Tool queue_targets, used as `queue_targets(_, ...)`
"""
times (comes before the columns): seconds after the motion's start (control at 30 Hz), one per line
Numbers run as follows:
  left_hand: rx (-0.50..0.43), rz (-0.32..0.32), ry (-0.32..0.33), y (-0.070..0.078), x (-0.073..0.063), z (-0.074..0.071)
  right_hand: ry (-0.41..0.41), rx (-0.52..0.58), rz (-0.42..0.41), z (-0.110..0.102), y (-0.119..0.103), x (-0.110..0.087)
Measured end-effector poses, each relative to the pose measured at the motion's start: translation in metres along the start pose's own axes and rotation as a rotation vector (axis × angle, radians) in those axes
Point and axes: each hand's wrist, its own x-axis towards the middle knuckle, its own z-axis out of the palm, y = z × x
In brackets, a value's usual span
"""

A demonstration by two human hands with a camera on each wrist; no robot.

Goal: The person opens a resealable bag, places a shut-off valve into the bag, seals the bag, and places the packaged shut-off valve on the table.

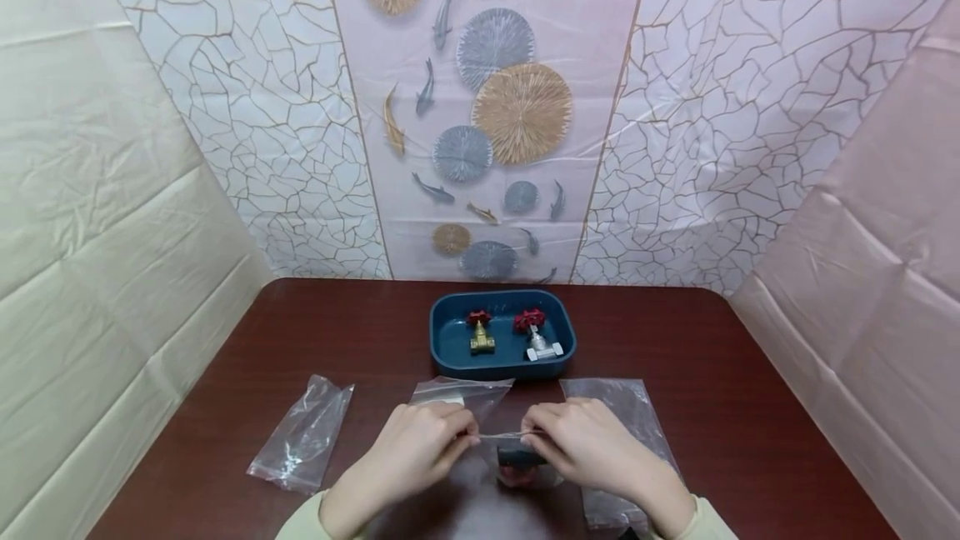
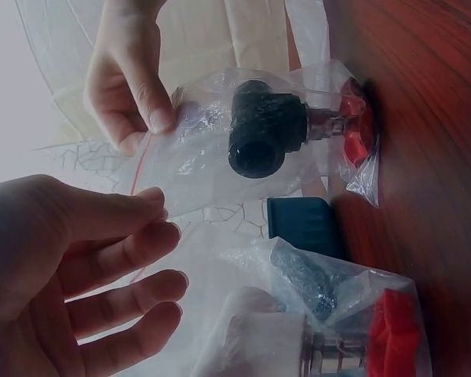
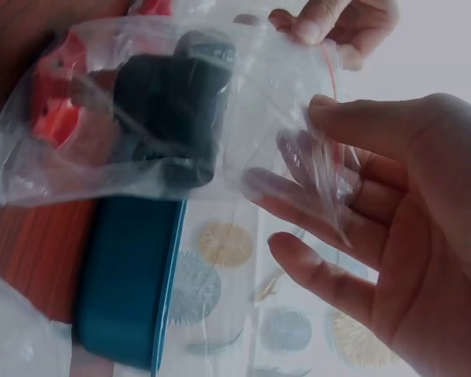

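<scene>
Both hands hold up a clear zip bag [image 2: 196, 145] by its top edge, which has a red line along it. My left hand [image 1: 423, 444] pinches one end between thumb and forefinger, its other fingers loosely bent in the left wrist view. At the other end, my right hand [image 1: 592, 444] pinches the edge with its thumb and fingers. Inside the bag is a valve with a black body [image 2: 263, 129] and a red handwheel [image 2: 357, 122], wheel downward near the tabletop. Close by, a second bag contains a white-bodied valve [image 2: 255, 334] with a red handwheel [image 2: 392, 334].
Behind the hands stands a blue tray [image 1: 502, 372] holding a brass valve [image 1: 482, 340] and a silver valve [image 1: 542, 347], both with red handwheels. Flat clear bags lie at left [image 1: 303, 436] and right [image 1: 630, 415] on the dark wooden table [image 1: 750, 440]. Patterned cloth walls surround it.
</scene>
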Motion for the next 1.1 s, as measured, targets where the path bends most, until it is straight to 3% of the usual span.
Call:
queue_targets(0.73, -0.01, -0.012, -0.025, 0.001, 0.0, 0.001, 0.063, -0.014, 0.039, -0.003, 0.012, -0.022)
queue_targets(0.97, -0.002, -0.007, -0.015, 0.0, -0.001, 0.0, 0.163, -0.083, -0.013, 0.004, 0.015, -0.024)
queue_targets(1.1, 0.021, 0.006, -0.012, 0.0, 0.0, -0.001, 0.18, -0.11, -0.033, 0.006, 0.017, -0.024)
